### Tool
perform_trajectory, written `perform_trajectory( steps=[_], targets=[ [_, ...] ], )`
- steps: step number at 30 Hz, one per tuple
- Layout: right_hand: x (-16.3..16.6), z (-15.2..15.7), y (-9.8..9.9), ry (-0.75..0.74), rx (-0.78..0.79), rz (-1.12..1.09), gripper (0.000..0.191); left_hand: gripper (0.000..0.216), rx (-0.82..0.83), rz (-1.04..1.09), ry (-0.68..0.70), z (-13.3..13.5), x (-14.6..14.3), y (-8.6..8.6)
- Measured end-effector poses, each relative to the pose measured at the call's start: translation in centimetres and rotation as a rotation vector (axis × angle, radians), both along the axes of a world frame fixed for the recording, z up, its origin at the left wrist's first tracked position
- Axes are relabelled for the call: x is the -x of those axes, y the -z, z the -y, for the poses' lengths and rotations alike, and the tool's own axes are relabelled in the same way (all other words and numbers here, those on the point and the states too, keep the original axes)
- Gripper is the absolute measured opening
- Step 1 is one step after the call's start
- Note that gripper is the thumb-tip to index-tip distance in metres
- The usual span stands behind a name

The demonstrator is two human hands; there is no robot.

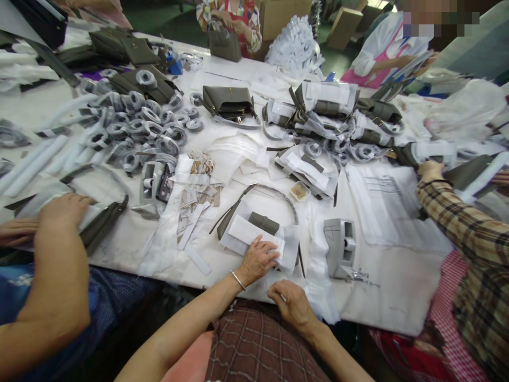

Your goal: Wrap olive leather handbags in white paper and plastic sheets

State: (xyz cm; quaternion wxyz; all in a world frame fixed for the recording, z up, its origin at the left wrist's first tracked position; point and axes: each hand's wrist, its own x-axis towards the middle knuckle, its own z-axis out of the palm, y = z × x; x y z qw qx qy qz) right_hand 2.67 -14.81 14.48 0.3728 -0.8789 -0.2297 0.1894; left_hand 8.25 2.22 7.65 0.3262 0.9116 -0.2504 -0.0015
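Note:
My left hand (258, 260), a thin bangle on its wrist, lies flat with fingers together on a white paper wrap (248, 232). The wrap covers an olive-grey leather piece (264, 222) near the table's front edge. A thin grey strap (278, 195) arcs behind that piece. At the table edge just in front of me is my right hand (292, 305). Its fingers are curled in a pinch around a small white bit that I cannot make out. White wrapping (322, 289) hangs over the edge beside it.
A grey tape dispenser (341, 246) stands right of my hands and another (151, 183) to the left, with paper scraps (194, 201) between. One person's hand (63, 209) works at my left, a plaid sleeve (457, 212) at my right. Wrapped strap rolls (139, 127) and olive handbags (228, 101) lie farther back.

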Motion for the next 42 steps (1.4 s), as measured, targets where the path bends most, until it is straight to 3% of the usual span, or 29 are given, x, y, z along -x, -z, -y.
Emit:
perform_trajectory(
  steps=[5,13,21,33,36,42],
  targets=[
    [-3.3,-1.0,-0.4,0.144,-0.06,0.016,0.021,0.025,0.113,-0.053,0.011,-0.6,-0.2,0.1],
    [-8.3,0.2,1.1,0.324,0.088,-0.001,0.02,0.021,0.241,-0.083,-0.062,-0.9,-0.2,-0.9],
    [-8.9,0.5,1.8,0.429,-0.139,-0.267,0.024,0.044,0.219,-0.098,-0.204,0.6,-0.4,-1.0],
    [-9.3,0.4,3.1,0.401,0.007,-0.055,0.024,0.031,0.157,-0.081,-0.296,1.6,-0.6,-0.7],
    [-9.5,0.2,3.3,0.443,-0.024,-0.08,0.022,0.028,0.14,-0.062,-0.221,1.0,-0.4,-1.2],
    [-9.6,0.3,3.7,0.501,-0.039,-0.109,0.021,0.026,0.046,0.065,0.082,-0.9,0.3,-2.0]
  ],
)
